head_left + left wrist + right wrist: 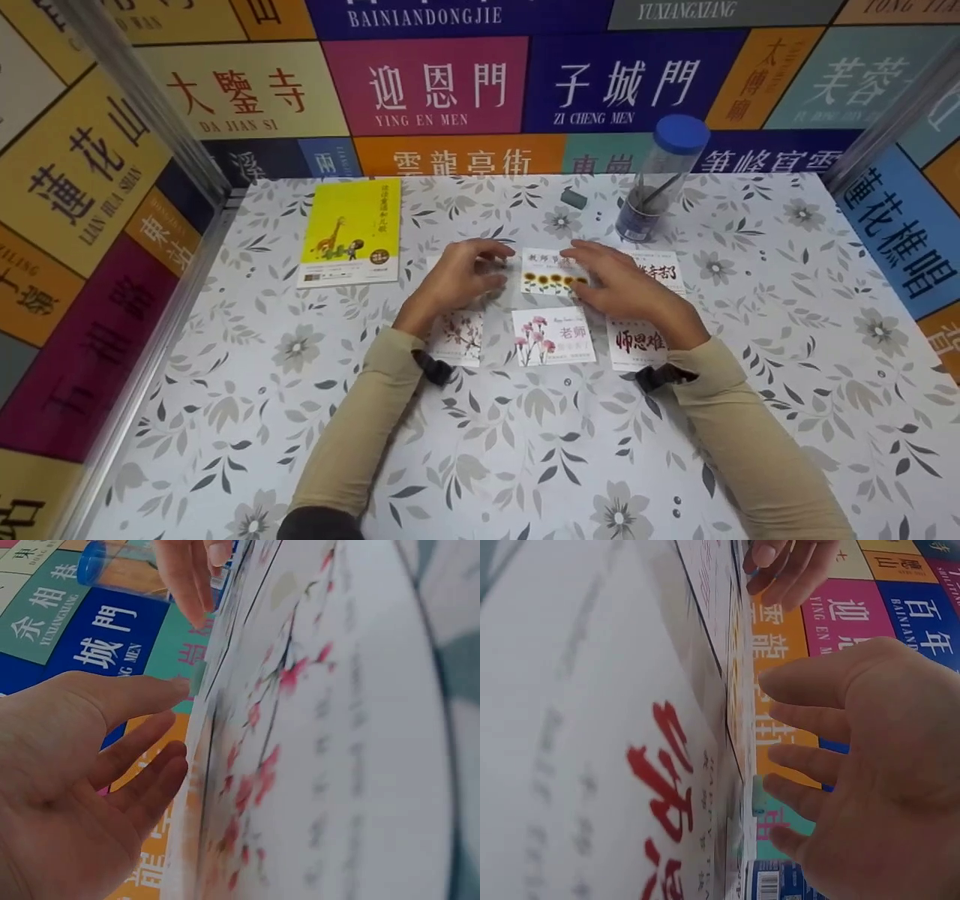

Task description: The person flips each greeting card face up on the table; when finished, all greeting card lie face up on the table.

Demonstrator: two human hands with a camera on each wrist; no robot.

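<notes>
Small printed cards lie in two rows on the table. My left hand hovers left of the sunflower card, fingers loosely bent and holding nothing. Above that card's right side is my right hand, fingers spread and relaxed, nothing in them. The carnation card lies in the front row's middle. A card with pink blossom branches sits below my left wrist, and a card with red brush lettering below my right. The back-row card with dark red lettering is partly covered by my right hand.
A yellow book lies at the back left. Behind my right hand stands a clear jar with a blue lid, thin sticks inside. A small dark green object lies beside it. Lettered panels border the flower-patterned table.
</notes>
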